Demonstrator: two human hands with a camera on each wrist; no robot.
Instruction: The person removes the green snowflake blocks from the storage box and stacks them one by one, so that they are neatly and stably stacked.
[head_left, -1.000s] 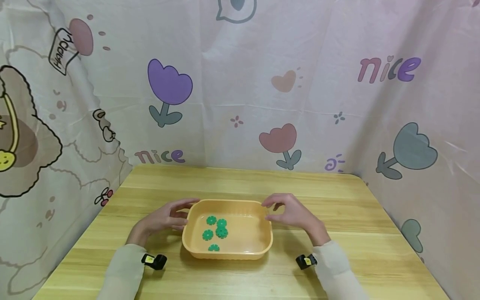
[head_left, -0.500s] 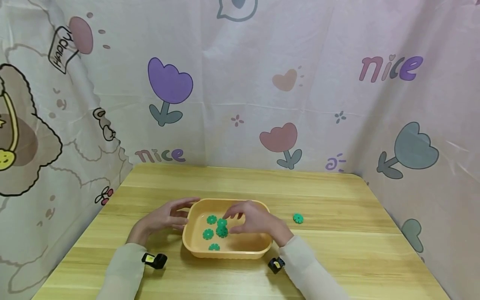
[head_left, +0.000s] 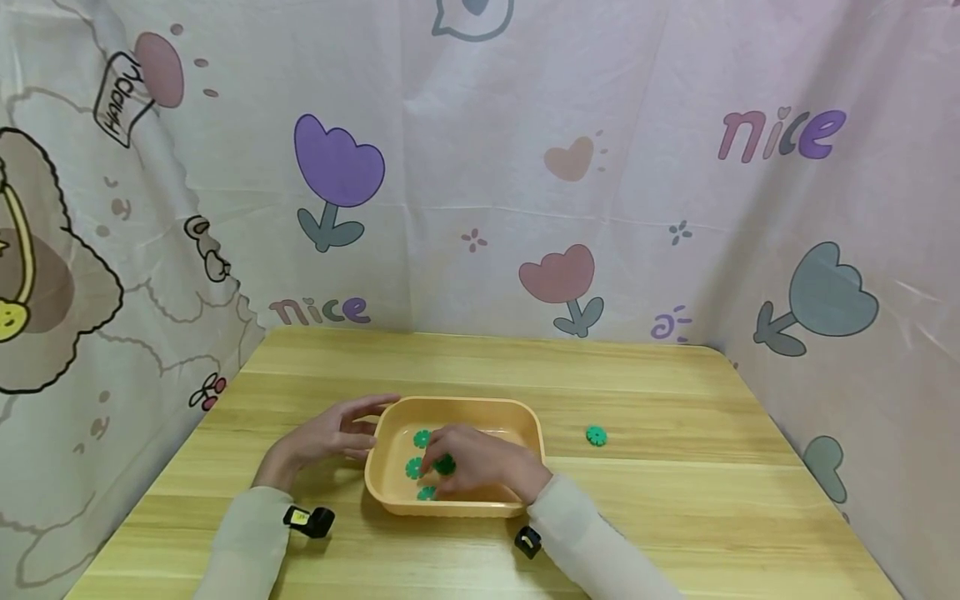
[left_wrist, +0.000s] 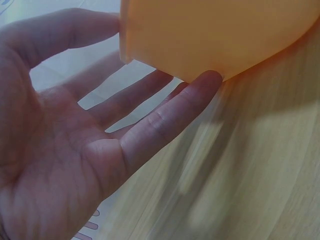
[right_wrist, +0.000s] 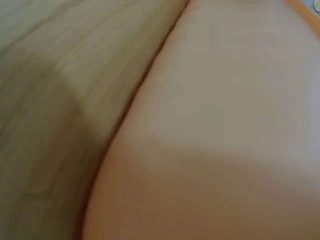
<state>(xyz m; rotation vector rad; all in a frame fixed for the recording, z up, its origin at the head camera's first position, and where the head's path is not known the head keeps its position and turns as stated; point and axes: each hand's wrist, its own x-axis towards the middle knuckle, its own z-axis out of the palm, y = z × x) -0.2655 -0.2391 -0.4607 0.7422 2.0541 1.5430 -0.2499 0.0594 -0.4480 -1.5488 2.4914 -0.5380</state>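
A shallow yellow plastic basket sits on the table with several small green notched discs in its left half. My left hand steadies the basket's left end, its fingers fairly straight. In the left wrist view, fingertips touch the outer wall of the basket. My right hand is down inside the basket, thumb and fingers bent around a dark green disc; I cannot tell whether they pinch it. The right wrist view is mostly filled by the basket's pale, blurred wall.
One green disc lies alone on the wooden table, right of the basket. A printed cloth hangs behind the table and along its sides.
My right hand has moved from the basket's right end leftward and down to the discs inside. A disc now shows on the table at right. My left hand stays put.
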